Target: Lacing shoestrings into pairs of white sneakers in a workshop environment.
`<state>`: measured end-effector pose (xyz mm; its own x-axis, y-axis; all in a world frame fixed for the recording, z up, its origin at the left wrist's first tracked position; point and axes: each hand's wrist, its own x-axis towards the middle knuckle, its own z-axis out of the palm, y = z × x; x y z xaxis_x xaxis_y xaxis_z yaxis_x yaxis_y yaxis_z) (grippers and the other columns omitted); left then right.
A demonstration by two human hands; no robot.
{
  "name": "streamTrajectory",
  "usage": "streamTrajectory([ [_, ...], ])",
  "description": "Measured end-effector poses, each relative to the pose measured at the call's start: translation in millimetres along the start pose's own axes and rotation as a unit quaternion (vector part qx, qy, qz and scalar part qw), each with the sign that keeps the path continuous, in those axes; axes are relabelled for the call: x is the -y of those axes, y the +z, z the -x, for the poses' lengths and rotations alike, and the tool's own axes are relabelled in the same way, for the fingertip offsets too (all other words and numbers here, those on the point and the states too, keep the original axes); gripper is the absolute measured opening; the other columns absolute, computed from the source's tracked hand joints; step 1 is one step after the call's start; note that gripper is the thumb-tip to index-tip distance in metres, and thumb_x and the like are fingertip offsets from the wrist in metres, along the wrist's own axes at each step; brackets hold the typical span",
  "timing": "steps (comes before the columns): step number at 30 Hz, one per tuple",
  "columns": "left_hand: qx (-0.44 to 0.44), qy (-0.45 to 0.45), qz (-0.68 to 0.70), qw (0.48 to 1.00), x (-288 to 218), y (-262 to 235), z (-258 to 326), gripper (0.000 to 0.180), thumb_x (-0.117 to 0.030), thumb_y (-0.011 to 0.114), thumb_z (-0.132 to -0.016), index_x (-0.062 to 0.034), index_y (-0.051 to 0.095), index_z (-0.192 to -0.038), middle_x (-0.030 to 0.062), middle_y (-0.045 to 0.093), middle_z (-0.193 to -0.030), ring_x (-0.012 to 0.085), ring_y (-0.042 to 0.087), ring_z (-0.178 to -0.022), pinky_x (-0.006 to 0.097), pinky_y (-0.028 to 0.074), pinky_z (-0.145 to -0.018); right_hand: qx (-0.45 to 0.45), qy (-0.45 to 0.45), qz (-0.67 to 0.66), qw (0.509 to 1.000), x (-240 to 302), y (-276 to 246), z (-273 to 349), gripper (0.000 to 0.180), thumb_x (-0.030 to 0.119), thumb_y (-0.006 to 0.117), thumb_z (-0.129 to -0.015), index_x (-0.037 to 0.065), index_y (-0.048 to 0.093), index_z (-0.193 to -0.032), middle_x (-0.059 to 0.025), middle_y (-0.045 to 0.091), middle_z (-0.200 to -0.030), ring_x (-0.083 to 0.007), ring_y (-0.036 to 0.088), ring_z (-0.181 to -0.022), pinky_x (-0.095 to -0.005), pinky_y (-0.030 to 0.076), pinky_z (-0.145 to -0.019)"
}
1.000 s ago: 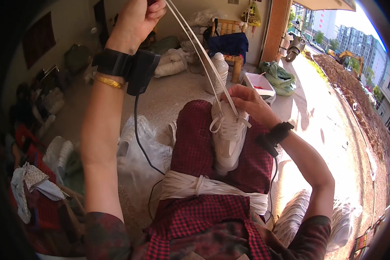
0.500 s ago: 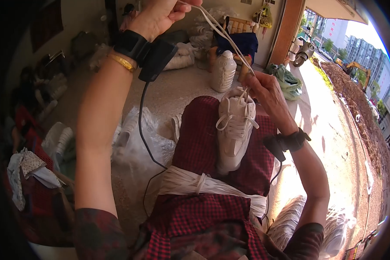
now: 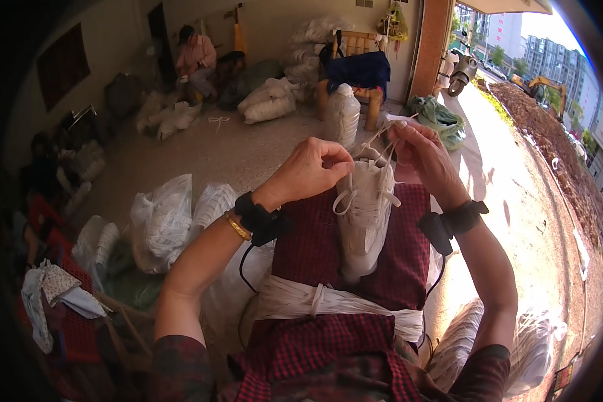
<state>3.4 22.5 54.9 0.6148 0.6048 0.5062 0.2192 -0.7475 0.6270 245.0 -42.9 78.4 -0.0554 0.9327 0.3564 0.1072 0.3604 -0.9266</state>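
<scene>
Lace ends (image 3: 382, 137) inside fingers (image 3: 335, 161)

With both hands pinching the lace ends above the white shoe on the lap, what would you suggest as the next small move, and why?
Probably cross the two lace ends and start the knot. The left hand and right hand each pinch a lace end close above the top of the white shoe, which rests on the lap, and the lower eyelets look already laced.

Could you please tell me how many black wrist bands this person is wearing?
2: one wrist band on the left wrist, one wrist band on the right wrist, either side of the white shoe.
</scene>
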Motion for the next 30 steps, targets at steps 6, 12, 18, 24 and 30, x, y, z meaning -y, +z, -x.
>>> streamTrajectory([
  [6,-0.014,0.032,-0.023,0.999,-25,14,-11,0.018,-0.017,0.069,-0.089,-0.0012,0.073,-0.096,0.0033,0.070,-0.079,0.0082,0.061,-0.069,0.028,0.048,-0.063,0.023,-0.071,-0.010,0.997,14,11,-2,0.036,0.036,0.055,-0.101,0.004,0.072,-0.096,0.0069,0.045,-0.070,-0.0028,0.040,-0.064,-0.0204,0.034,-0.059],
  [12,0.036,0.011,-0.041,0.998,-41,23,-9,0.020,-0.018,0.068,-0.090,-0.0007,0.073,-0.098,-0.0002,0.063,-0.070,0.0052,0.053,-0.060,0.024,0.041,-0.054,0.027,-0.105,-0.004,0.994,16,16,-3,0.031,0.030,0.053,-0.099,0.004,0.070,-0.099,0.0080,0.044,-0.072,-0.0015,0.038,-0.065,-0.0184,0.031,-0.057],
  [18,0.207,-0.068,0.369,0.903,-28,0,-7,0.023,-0.025,0.057,-0.102,-0.0060,0.070,-0.099,-0.0044,0.049,-0.061,0.0054,0.040,-0.054,0.024,0.031,-0.050,0.005,-0.124,-0.065,0.990,5,4,-12,0.030,0.027,0.052,-0.100,0.003,0.070,-0.101,0.0058,0.052,-0.074,-0.0013,0.047,-0.068,-0.0183,0.038,-0.058],
  [24,0.043,0.009,0.703,0.710,37,-73,26,0.020,-0.023,0.050,-0.106,-0.0067,0.060,-0.112,-0.0026,0.046,-0.066,0.0064,0.038,-0.055,0.023,0.031,-0.049,0.000,-0.024,-0.146,0.989,-30,-32,4,0.031,0.031,0.061,-0.100,0.000,0.068,-0.101,0.0051,0.059,-0.080,-0.0017,0.050,-0.063,-0.0171,0.040,-0.057],
  [30,-0.258,-0.209,0.630,0.702,109,-91,61,0.023,-0.018,0.061,-0.100,-0.0082,0.064,-0.121,0.0044,0.071,-0.100,0.0060,0.051,-0.063,0.020,0.037,-0.049,-0.100,0.002,-0.223,0.970,-34,-51,21,0.029,0.029,0.062,-0.100,0.001,0.067,-0.105,0.0034,0.063,-0.082,-0.0034,0.054,-0.066,-0.0168,0.041,-0.057],
])
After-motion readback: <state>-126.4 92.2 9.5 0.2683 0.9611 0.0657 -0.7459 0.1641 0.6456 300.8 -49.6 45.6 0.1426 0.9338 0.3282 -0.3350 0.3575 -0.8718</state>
